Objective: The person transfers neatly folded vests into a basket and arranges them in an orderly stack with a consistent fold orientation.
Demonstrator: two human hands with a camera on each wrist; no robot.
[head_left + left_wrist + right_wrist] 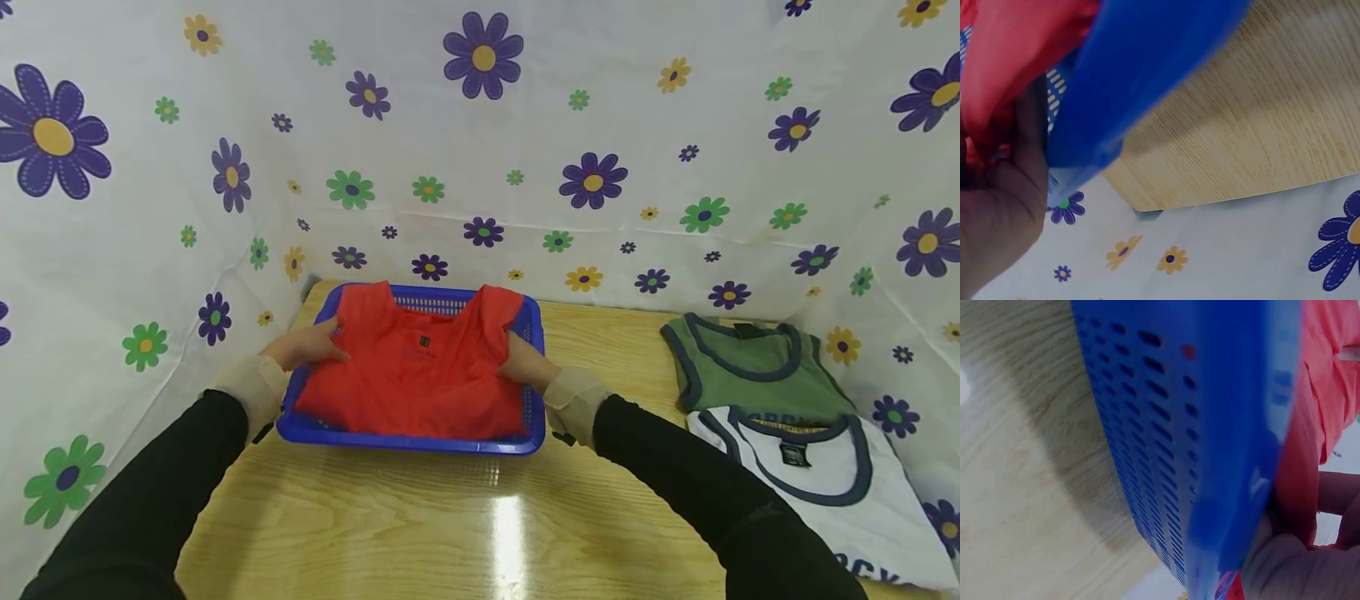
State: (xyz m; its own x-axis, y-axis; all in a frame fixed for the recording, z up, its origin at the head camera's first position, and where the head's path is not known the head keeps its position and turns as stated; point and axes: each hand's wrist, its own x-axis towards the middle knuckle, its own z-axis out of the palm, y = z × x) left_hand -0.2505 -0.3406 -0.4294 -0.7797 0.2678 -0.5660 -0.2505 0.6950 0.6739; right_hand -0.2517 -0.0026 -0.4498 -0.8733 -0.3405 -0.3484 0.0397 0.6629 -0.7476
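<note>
Head view, red shirt (pixel 416 375) in both hands' grip

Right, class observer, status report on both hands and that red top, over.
Left hand and right hand both grip red top. Top lies in blue basket. Nothing in the way.

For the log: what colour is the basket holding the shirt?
Blue basket; clearest in head view.

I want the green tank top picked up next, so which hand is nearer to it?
Right. The right hand grips the red shirt at the basket's near side; the left hand is farther from the green tank top.
</note>
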